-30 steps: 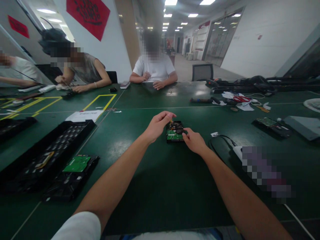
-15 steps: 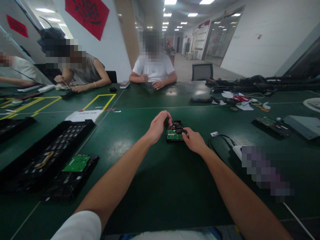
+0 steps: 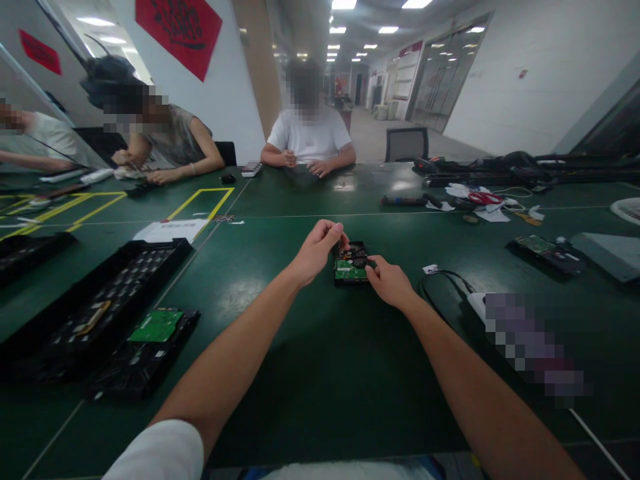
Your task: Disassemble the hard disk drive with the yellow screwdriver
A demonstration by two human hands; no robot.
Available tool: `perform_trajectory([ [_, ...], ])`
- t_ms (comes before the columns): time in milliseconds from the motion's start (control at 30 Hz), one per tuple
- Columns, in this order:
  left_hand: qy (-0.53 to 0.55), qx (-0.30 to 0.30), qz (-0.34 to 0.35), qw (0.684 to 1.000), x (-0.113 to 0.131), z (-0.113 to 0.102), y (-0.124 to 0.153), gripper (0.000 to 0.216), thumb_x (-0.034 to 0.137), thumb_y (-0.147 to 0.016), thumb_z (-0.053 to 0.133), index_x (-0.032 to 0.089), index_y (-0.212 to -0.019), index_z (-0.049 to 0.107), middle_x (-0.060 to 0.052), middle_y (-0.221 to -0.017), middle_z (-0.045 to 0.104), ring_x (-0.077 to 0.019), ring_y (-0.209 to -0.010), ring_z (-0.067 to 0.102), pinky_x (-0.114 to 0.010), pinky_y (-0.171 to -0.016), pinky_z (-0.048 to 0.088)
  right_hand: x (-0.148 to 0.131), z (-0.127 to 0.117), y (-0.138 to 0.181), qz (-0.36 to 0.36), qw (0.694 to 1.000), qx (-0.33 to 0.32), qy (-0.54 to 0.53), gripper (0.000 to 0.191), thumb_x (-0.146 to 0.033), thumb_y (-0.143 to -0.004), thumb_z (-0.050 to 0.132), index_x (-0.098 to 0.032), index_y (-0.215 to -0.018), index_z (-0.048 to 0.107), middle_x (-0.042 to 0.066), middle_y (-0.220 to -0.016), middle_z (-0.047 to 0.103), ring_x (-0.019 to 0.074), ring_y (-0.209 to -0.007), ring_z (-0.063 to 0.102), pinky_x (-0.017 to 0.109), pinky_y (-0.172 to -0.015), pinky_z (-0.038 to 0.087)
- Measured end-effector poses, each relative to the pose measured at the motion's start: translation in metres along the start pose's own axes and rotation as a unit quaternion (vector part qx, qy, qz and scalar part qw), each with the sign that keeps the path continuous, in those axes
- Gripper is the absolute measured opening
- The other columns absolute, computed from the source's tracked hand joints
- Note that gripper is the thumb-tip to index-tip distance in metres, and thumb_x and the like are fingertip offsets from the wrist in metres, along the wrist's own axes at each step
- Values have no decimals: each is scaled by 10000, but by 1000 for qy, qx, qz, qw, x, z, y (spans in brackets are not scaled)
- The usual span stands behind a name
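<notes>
A hard drive point(image 3: 351, 274) with a green circuit board lies on the dark green table in front of me. My left hand point(image 3: 320, 248) is over its upper left corner, fingers pinched together. Whatever sits between those fingertips is too small and hidden to name. At the drive's right edge, my right hand point(image 3: 391, 279) is closed, with thumb and forefinger gripping that side. A thin dark line runs over the drive near these fingertips; I cannot tell what it is.
To the left are a long black tray point(image 3: 95, 300) and another drive with a green board point(image 3: 157, 325). On the right lie a cable point(image 3: 450, 272), a blurred-out object point(image 3: 530, 347), a further drive point(image 3: 543, 255) and a grey box point(image 3: 613, 257). Co-workers sit across the table.
My left hand's fingers have shifted slightly; a dark bit with a yellow spot beside them no longer shows. My right hand stays at the drive's edge. The whole view has moved a little.
</notes>
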State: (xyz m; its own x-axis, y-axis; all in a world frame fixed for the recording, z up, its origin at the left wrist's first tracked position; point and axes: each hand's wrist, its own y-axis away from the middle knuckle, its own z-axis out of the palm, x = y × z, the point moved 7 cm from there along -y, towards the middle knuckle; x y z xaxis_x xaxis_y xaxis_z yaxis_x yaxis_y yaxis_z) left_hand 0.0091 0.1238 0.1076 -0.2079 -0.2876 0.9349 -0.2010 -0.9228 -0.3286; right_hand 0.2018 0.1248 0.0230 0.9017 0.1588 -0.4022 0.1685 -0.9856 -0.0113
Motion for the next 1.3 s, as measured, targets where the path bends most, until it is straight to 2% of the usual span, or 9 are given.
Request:
perform_trajectory([
  [233,-26,-8,-2,1000,5,-5,-1,320,489,-929,648,172,-920,687,-34,-879,641,-148,-830,599,-289,-815,468,1,1,-1,-6,1000,4,-2,448,-410,-1061,443,-209,-1452,527,90,-999,764,235,-821,687,299,-662,414],
  [400,28,-27,-37,999,-1,0,1,337,489,-948,607,166,-977,698,-51,-829,661,-168,-808,637,-319,-818,493,0,0,0,-9,1000,5,-2,434,-398,-1061,450,-212,-1445,527,86,-1000,765,235,-829,691,300,-666,410],
  [567,64,12,-47,997,-6,-3,0,361,515,-967,542,176,-899,647,-41,-766,623,-170,-728,626,-337,-781,518,0,0,0,-7,1000,0,-14,451,-416,-1067,435,-207,-1459,516,89,-999,762,232,-826,690,301,-660,420],
  [700,64,57,-43,995,-10,-9,-3,442,625,-969,503,204,-863,583,-7,-740,552,-138,-651,553,-320,-729,514,0,0,0,-14,1000,-3,-20,447,-413,-1065,434,-203,-1449,525,81,-969,760,224,-799,686,296,-639,412],
  [867,35,11,-29,999,-8,-3,-3,388,579,-957,576,203,-862,571,4,-728,556,-129,-659,546,-316,-759,506,0,0,0,-12,1000,7,5,442,-409,-1060,445,-207,-1441,539,97,-996,760,240,-842,692,302,-681,426],
  [1067,-2,-11,-36,999,1,-1,2,405,576,-957,574,193,-824,593,-24,-750,618,-153,-709,585,-320,-760,491,2,2,-1,-9,1000,9,8,441,-416,-1061,446,-214,-1441,539,95,-1003,758,241,-846,696,304,-698,433],
  [1300,-16,-68,-86,994,-2,4,4,458,629,-940,568,182,-879,646,-52,-828,652,-165,-766,617,-323,-757,494,4,4,-3,-16,1000,11,-3,438,-407,-1061,448,-207,-1440,533,90,-991,760,236,-830,684,302,-671,410],
])
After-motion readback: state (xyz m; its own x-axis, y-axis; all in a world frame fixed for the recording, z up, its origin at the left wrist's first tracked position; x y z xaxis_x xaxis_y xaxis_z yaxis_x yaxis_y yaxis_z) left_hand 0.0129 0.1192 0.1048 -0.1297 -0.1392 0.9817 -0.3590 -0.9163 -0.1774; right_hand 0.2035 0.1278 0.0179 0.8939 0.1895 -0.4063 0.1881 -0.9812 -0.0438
